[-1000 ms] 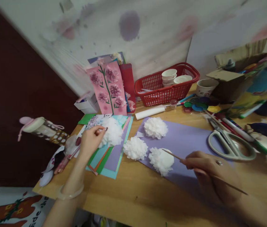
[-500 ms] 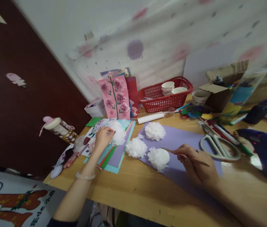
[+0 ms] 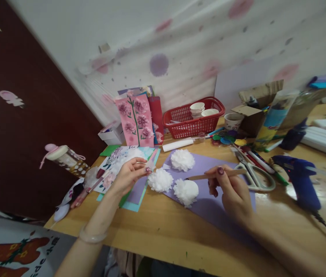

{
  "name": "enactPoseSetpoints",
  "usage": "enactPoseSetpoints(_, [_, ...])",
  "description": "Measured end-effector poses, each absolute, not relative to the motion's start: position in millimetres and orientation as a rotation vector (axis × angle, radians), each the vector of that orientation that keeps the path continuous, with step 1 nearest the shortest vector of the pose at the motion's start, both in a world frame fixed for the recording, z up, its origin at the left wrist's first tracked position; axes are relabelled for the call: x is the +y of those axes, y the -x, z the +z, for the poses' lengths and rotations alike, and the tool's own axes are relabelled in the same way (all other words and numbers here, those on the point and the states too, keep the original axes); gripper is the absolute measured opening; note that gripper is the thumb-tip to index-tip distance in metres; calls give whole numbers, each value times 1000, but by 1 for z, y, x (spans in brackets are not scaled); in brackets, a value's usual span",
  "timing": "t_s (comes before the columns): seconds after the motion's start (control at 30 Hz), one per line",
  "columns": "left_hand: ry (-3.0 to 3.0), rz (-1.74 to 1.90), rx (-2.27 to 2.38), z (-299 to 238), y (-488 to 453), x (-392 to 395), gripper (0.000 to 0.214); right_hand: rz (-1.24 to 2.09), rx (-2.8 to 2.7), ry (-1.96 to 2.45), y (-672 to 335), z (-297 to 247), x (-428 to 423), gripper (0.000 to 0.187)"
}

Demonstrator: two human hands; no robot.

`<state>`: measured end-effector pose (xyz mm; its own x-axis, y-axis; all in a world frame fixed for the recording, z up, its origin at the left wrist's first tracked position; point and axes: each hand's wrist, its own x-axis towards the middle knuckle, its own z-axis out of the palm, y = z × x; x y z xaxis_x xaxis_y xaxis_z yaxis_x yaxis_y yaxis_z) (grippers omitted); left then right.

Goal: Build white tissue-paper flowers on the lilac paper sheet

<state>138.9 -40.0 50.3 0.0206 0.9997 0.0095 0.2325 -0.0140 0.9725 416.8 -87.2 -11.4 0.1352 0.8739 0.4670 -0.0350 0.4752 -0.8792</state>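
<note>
Between the thumb and fingers of my left hand [image 3: 129, 176] is a small piece of white tissue paper [image 3: 150, 164]. My right hand [image 3: 233, 194] grips a pencil [image 3: 203, 177], its tip pointing left above the white paper flowers. One ruffled flower [image 3: 182, 159] lies at the back on a purple sheet [image 3: 211, 207]. A second flower [image 3: 159, 180] sits at the sheet's left edge. The nearest one [image 3: 186, 192] has ruffles on its left part and a bare white disc on its right. Behind my left hand, more white tissue [image 3: 132, 154] rests on coloured papers [image 3: 139, 200].
Scissors [image 3: 256, 177] and a blue glue gun [image 3: 298, 177] with a trailing cord lie right. At the back stand a red basket [image 3: 193, 125] with cups, a pink flower picture [image 3: 135, 119] and a paper cup [image 3: 233, 121]. A bottle [image 3: 66, 157] is on the left.
My left hand has moved off the tissue heap toward the flowers, with a piece of tissue in its fingers. The pencil has turned to a more level position. The view has shifted right.
</note>
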Motion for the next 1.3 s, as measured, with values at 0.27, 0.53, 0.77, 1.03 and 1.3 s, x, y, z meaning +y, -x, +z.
enactPoseSetpoints(0.27, [-1300, 707, 998, 34, -190, -63, 62, 1144, -1062, 817, -411, -4, -85, 43])
enactPoseSetpoints(0.53, [-1371, 617, 1034, 28, -196, -63, 63, 1285, -1060, 832, -412, -10, -85, 46])
enactPoseSetpoints(0.77, [-1412, 568, 1063, 29, -200, -66, 57, 1324, -1016, 839, -412, -9, -83, 46])
enactPoseSetpoints(1.03, [-1426, 522, 1019, 31, -204, -75, 48, 1288, -973, 850, -410, -5, -82, 46])
enactPoseSetpoints(1.3, [-1383, 573, 1025, 28, -204, -75, 45, 1298, -1013, 833, -410, -8, -84, 44])
